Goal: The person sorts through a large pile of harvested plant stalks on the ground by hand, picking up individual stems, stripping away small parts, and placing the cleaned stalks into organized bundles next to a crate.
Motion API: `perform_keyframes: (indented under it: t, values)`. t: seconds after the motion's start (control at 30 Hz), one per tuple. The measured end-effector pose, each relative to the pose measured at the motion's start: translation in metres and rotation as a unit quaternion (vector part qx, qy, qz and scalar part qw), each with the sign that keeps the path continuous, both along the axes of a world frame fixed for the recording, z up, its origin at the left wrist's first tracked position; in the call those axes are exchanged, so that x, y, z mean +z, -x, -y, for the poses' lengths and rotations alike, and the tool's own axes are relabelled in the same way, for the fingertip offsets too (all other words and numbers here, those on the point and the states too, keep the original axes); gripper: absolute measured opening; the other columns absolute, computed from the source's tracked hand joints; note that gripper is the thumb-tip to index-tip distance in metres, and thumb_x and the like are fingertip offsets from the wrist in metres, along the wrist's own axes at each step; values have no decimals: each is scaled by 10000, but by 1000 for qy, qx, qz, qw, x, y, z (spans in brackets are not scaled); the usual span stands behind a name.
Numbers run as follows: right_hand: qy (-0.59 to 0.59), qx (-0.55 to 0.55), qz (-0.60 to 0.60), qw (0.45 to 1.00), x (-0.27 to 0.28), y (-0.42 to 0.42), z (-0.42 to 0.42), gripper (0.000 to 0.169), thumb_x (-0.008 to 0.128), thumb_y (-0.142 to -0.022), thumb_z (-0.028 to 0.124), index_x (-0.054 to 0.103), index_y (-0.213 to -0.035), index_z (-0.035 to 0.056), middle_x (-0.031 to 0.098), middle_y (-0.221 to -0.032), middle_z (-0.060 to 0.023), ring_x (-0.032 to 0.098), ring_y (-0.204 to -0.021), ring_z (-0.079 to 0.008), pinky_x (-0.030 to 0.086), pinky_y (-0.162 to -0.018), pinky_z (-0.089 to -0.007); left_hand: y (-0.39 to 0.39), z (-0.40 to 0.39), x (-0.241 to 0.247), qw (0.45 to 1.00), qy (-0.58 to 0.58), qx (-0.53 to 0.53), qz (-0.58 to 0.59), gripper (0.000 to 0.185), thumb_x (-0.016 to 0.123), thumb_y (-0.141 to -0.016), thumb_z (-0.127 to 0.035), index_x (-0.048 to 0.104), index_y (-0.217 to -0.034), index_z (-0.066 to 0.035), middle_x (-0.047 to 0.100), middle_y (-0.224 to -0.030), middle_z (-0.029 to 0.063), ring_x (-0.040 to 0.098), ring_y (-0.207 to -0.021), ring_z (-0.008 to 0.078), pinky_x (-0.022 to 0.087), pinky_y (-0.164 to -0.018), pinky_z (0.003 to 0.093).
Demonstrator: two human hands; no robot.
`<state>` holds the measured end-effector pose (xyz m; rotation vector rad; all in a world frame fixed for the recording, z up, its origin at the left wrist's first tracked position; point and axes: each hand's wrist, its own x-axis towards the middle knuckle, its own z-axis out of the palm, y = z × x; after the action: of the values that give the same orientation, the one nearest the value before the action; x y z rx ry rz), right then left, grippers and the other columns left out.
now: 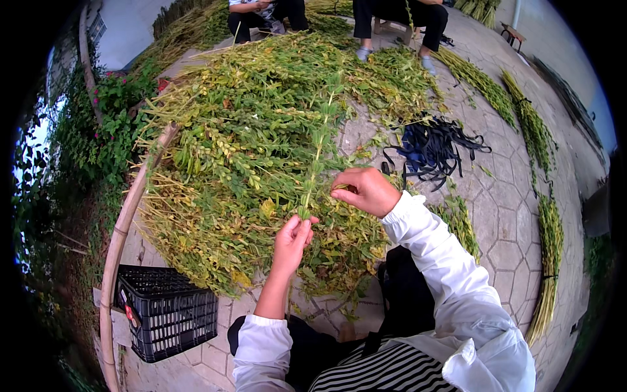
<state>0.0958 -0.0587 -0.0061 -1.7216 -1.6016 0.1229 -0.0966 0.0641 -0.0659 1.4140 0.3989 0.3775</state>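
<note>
My left hand point(293, 240) pinches a long green sesame stalk point(318, 152) low down, between thumb and fingertips. The stalk points away from me, with clusters of pods along it. To the right of the stalk and apart from it is my right hand point(365, 191), thumb and forefinger closed on a small yellow-green bit of leaf point(344, 186). Beneath both hands spreads a broad heap of cut sesame plants point(235, 132), green and yellowing, with many stem ends towards the left.
A black plastic crate point(171, 313) stands at left by a bamboo pole point(128, 210). Dark straps point(431, 147) lie tangled on the paving point(504, 230). Tied bundles point(549, 245) lie along the right. Two people sit beyond the heap, one with grey socks point(363, 54).
</note>
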Motion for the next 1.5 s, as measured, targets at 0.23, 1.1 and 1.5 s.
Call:
perform_keyframes:
  t: [0.23, 1.1, 1.5]
  values:
    - [-155, -194, -209, 946, 6, -29, 4, 321, 624, -838, 193, 569, -1115, 41, 622, -978, -82, 607, -653, -116, 470, -574, -237, 3, 0, 3, 1000, -19, -17, -9, 209, 468, -945, -191, 570, -1013, -22, 472, -656, -42, 394, -579, 27, 298, -517, 185]
    - [-203, -128, -435, 868, 12, -56, 21, 324, 541, -897, 272, 561, -1070, -1, 574, -861, -20, 451, -667, -51, 372, -585, -189, 5, 4, 4, 846, -486, 203, -79, 207, 605, -823, -193, 606, -978, -56, 624, -872, 101, 611, -734, 267, 473, -632, 336]
    - [-161, -191, -353, 902, 15, -50, 23, 192, 635, -849, 188, 593, -886, 4, 581, -683, 3, 492, -551, -46, 396, -489, -197, 9, -7, 1, 858, -461, 209, -90, 219, 621, -816, -211, 610, -982, -68, 627, -884, 91, 612, -755, 264, 471, -644, 338]
